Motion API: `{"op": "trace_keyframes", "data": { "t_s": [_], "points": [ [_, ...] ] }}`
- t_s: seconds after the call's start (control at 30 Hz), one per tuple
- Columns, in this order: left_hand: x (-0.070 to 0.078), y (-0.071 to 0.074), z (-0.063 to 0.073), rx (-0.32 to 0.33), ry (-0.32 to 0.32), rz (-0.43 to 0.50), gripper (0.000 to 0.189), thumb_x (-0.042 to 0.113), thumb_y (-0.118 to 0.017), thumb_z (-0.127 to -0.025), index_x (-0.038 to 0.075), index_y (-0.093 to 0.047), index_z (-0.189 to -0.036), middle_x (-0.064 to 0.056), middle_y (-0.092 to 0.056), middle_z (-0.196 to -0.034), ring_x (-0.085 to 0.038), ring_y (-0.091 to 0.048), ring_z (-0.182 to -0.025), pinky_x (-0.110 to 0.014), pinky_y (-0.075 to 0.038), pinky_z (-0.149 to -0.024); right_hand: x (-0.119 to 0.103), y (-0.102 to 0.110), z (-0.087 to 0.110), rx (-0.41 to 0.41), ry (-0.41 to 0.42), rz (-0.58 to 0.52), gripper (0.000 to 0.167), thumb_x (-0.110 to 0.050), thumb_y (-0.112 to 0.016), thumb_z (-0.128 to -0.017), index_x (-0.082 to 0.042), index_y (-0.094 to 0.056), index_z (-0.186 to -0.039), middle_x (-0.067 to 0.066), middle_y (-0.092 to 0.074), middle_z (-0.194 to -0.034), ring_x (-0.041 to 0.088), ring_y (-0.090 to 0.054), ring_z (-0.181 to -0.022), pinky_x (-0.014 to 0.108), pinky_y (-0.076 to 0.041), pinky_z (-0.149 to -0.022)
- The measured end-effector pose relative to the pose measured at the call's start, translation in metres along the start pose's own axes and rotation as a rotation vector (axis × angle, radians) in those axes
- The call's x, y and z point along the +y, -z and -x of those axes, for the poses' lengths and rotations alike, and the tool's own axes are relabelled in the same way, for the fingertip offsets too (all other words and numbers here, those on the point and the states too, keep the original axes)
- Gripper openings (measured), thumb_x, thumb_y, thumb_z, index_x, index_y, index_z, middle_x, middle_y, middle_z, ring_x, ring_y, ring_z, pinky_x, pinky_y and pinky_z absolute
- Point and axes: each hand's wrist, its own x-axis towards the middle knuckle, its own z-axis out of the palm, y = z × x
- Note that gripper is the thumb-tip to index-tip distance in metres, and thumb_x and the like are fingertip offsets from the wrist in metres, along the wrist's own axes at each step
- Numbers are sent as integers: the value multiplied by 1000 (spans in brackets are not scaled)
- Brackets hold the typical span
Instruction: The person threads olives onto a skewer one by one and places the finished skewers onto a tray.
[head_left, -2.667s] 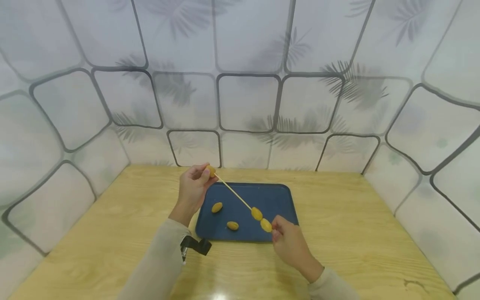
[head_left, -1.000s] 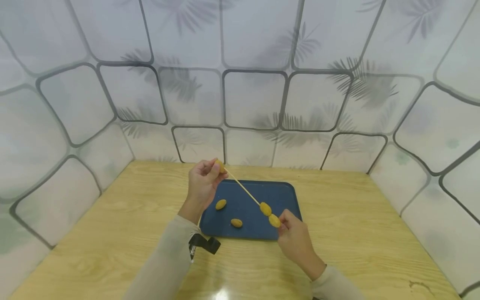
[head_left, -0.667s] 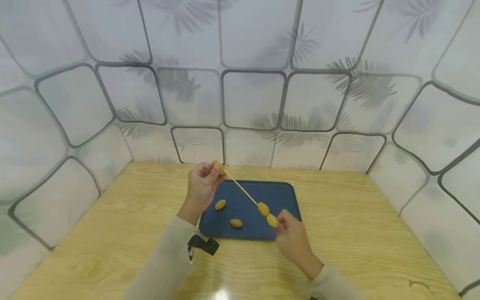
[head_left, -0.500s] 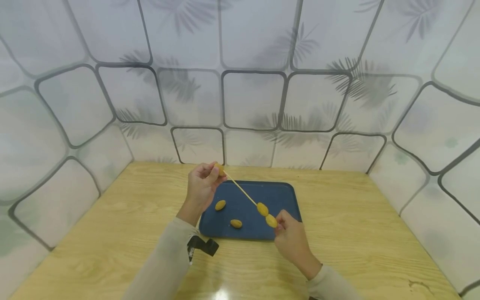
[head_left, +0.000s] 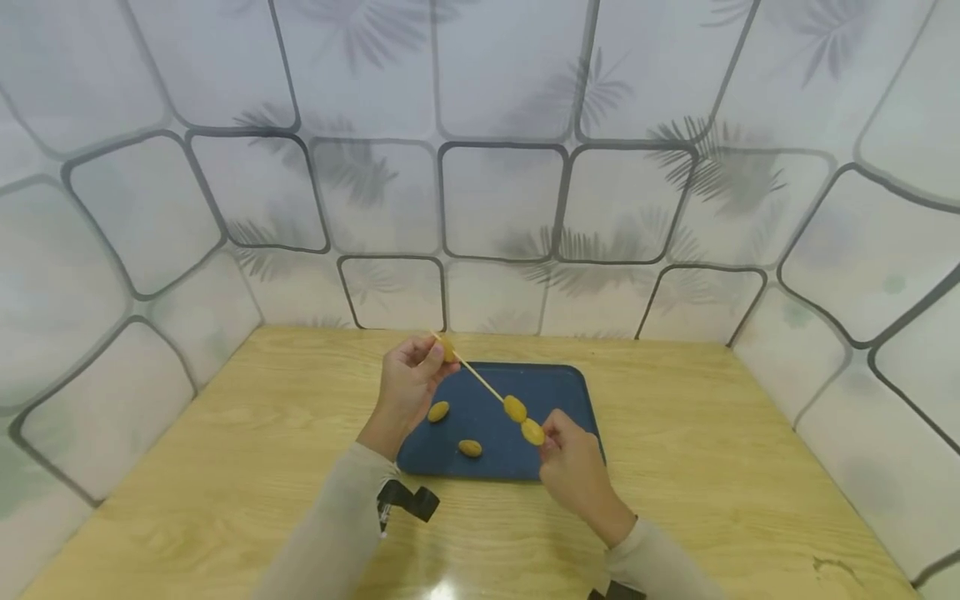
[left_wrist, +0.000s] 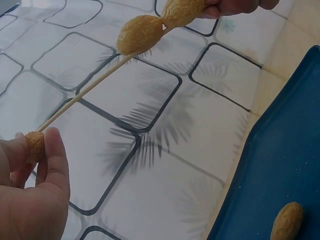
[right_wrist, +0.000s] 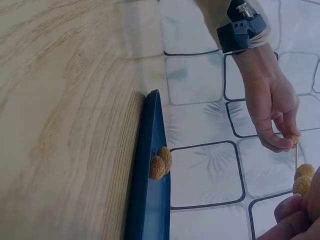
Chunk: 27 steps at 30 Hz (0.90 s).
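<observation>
My left hand [head_left: 407, 387] pinches a wrinkled golden-brown oval food piece [left_wrist: 35, 147] between thumb and fingers. A thin wooden skewer [head_left: 481, 379] runs through that piece, its tip showing just past the far side in the head view. Two more oval pieces, an upper one [head_left: 514, 408] and a lower one [head_left: 532, 432], sit end to end on the skewer's lower part. Right beside the lower piece, my right hand [head_left: 576, 468] grips the skewer's end, which its fingers hide. The skewer slants down from left to right above a dark blue tray [head_left: 551, 383].
Two loose oval pieces lie on the tray, one toward its left side [head_left: 438, 412] and one nearer the front [head_left: 470, 448]. The tray rests on a light wooden table [head_left: 247, 433]. A patterned wall covering [head_left: 498, 200] encloses the back and sides.
My right hand has moved up and left toward the left hand. The bare stretch of skewer between the pieces is shorter, and its tip now pokes out beyond the left hand's piece.
</observation>
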Motion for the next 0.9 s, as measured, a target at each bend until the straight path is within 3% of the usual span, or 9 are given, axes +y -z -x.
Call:
{"op": "trace_keyframes", "data": {
  "t_s": [0.17,0.27,0.37,0.5,0.9],
  "points": [
    [1,2,2,-24,-1,14,13,4,-69,-93,4,-62,-81,-6,-67,-84,-15,-68,-75,-24,-62,-70,0,-3,-5,-32,-19,9,23,19,-53,-79,-4,-53,-77,4,-58,-64,6,-49,-53,18,-41,-43],
    [0,1,2,-51,-10,12,16,9,-76,-89,1,-63,-83,-6,-67,-85,-16,-68,-76,-24,-62,-71,1,-4,-9,-35,-15,14,23,19,-53,-79,-3,-53,-77,3,-57,-63,7,-48,-52,19,-40,-42],
    [-1,-2,3,-45,-4,-27,14,0,-68,-94,4,-63,-82,-4,-68,-83,-15,-68,-75,-24,-62,-70,0,-5,-12,-36,-12,21,22,19,-53,-78,-3,-53,-77,1,-56,-63,7,-47,-51,19,-39,-41],
    [-3,-6,4,-2,21,-81,33,-13,-51,-99,9,-61,-76,-2,-67,-79,-14,-68,-71,-24,-62,-68,-2,-6,-14,-41,-17,26,22,17,-53,-78,-5,-53,-77,1,-57,-63,7,-47,-50,19,-38,-41],
    [-9,-18,9,60,54,-168,30,-13,-55,-97,7,-57,-75,-2,-66,-75,-13,-67,-64,-23,-61,-62,-5,-7,-22,-19,20,46,21,17,-54,-77,-4,-52,-78,3,-57,-62,7,-45,-48,18,-36,-39]
  ]
}}
